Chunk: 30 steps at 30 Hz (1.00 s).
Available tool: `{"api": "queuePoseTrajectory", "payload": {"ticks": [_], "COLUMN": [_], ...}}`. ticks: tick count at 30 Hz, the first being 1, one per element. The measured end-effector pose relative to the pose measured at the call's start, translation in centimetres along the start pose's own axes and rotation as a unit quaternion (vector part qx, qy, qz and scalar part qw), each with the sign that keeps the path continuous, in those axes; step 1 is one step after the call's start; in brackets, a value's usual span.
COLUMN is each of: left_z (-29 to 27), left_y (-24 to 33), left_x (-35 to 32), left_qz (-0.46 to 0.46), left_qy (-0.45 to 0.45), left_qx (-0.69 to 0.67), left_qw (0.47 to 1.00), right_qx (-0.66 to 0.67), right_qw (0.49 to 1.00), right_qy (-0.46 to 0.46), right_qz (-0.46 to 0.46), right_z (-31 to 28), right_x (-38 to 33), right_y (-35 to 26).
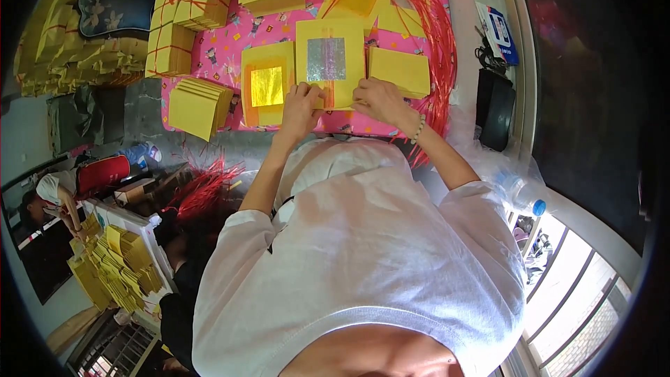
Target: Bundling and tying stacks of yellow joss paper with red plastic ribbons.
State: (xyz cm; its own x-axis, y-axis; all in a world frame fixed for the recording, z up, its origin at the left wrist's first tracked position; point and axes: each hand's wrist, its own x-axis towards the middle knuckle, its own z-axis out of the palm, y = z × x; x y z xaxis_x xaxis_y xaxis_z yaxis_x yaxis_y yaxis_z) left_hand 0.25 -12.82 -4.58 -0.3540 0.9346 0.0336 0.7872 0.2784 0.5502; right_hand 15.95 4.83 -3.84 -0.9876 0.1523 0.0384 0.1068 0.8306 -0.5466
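A stack of yellow paper sheets (pixel 305 38) with a silver foil square on top lies in front of me on the pink table. My left hand (pixel 304 106) is at its lower left corner, with fingers bent over the edge. At the lower right edge, my right hand (pixel 382 100) pinches the paper, a beaded bracelet on its wrist. To the left, partly under the stack, is a yellow sheet (pixel 252 63) with a gold foil square. More yellow paper (pixel 405 70) lies just beyond my right hand. My fingertips are partly hidden by the hands.
Bundles of yellow paper tied with red string (pixel 171 52) stand at the far left, near a loose stack (pixel 192 108). Red strings (pixel 440 42) hang along the table's right side. A water bottle (pixel 520 192) is by my right elbow. Another person (pixel 59 192) handles yellow paper at lower left.
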Motion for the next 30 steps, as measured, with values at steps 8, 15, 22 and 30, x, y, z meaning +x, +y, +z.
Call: {"api": "queuePoseTrajectory", "payload": {"ticks": [8, 15, 22, 30], "left_z": [-0.6, -0.8, -0.7, -1.1], "left_y": [-1.6, -2.1, -2.6, -2.3], "left_x": [0.4, 0.9, 1.1, 1.3], "left_qz": [0.01, 0.003, -0.002, -0.01], "left_qy": [-0.009, -0.043, -0.059, -0.061], "left_qx": [-0.087, -0.091, -0.09, -0.104], "left_qw": [0.996, 0.995, 0.994, 0.993], "right_qx": [0.063, 0.15, 0.143, 0.135], "right_qw": [0.994, 0.978, 0.978, 0.979], "right_qy": [-0.052, -0.041, -0.053, -0.065], "right_qz": [0.073, 0.14, 0.145, 0.139], "right_z": [-0.5, 0.4, 0.6, 0.4], "right_x": [1.2, 1.6, 1.9, 2.3], "right_y": [0.9, 2.1, 2.5, 2.5]}}
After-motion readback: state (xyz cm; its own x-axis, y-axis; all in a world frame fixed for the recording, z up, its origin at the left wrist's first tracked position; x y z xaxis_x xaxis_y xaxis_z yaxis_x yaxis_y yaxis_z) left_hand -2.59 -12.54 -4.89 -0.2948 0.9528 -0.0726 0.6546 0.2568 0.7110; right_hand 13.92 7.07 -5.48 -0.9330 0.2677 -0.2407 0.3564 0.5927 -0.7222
